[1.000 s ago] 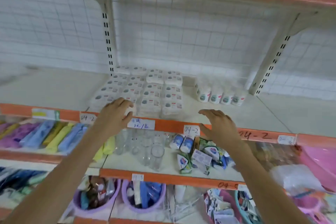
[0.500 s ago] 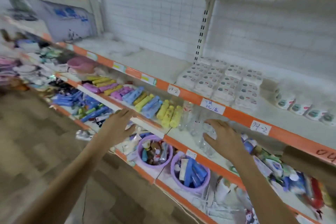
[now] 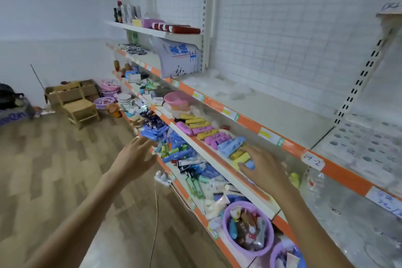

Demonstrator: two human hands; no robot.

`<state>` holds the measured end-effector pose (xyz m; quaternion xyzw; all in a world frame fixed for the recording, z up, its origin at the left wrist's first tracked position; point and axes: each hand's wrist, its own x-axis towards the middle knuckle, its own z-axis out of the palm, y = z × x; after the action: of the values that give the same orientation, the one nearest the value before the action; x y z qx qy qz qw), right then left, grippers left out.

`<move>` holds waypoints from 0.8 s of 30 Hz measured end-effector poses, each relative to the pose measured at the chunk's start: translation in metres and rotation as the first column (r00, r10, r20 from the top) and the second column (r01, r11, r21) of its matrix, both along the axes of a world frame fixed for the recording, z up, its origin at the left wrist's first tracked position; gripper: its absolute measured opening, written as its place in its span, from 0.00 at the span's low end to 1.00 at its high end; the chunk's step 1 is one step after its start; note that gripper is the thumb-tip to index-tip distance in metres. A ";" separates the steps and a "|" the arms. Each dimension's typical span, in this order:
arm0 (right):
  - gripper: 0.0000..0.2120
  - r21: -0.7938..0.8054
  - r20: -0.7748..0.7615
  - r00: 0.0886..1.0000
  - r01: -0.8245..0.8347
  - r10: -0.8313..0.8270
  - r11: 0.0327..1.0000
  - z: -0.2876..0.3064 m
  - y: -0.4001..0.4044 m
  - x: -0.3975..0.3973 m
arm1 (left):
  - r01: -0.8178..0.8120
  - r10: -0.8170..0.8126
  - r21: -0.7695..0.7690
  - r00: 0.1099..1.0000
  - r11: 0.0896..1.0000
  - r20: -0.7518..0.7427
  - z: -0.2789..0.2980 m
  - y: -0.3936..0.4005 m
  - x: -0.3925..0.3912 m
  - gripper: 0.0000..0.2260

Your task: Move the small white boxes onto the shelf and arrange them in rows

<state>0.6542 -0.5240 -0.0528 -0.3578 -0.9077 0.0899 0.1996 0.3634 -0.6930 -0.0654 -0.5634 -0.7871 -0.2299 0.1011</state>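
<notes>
Both hands are free and hold nothing. The left hand (image 3: 136, 158) floats at about 9 o'clock from the picture's centre, over the wood-pattern floor (image 3: 47, 169), with its fingers spread and relaxed. The right hand (image 3: 264, 166) is at about 4 o'clock, palm down and fingers loose, in front of the row of pastel plastic cases (image 3: 208, 135) on a lower shelf board; whether it touches them I cannot tell.

The small white boxes of the task are hard to find here. At 3 o'clock, at the right edge, on the cream metal shelf with the orange front strip (image 3: 282, 143), there is a blurred pale patch with round dark marks (image 3: 367, 148), which could be their tops (I cannot be sure, the picture is too smeared there).

As I judge it, the step in hand is to look for more boxes to bring. To do it well, the person should search the cartons and baskets toward 9 and 10 o'clock, take a few boxes with both hands, and set them square against the rows, not on the empty board at 1 o'clock.

The room is a small shop with a white grid back panel (image 3: 272, 28) and crowded lower shelves. A brown cardboard carton (image 3: 65, 93) and a small wooden chair (image 3: 81, 110) stand at 10 o'clock, and a round lilac plastic basin of sachets (image 3: 248, 227) sits at 6 o'clock.
</notes>
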 end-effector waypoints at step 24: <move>0.19 0.062 -0.035 0.976 0.219 -0.217 0.974 0.032 0.278 -0.165 | 0.287 -0.294 0.076 0.949 0.955 0.112 0.020 0.327 -0.196 0.14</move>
<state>0.4893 -0.2461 -0.0208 -0.4472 -0.8625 0.0426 0.2329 0.1677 -0.3664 -0.0458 -0.6547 -0.6933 -0.2992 0.0344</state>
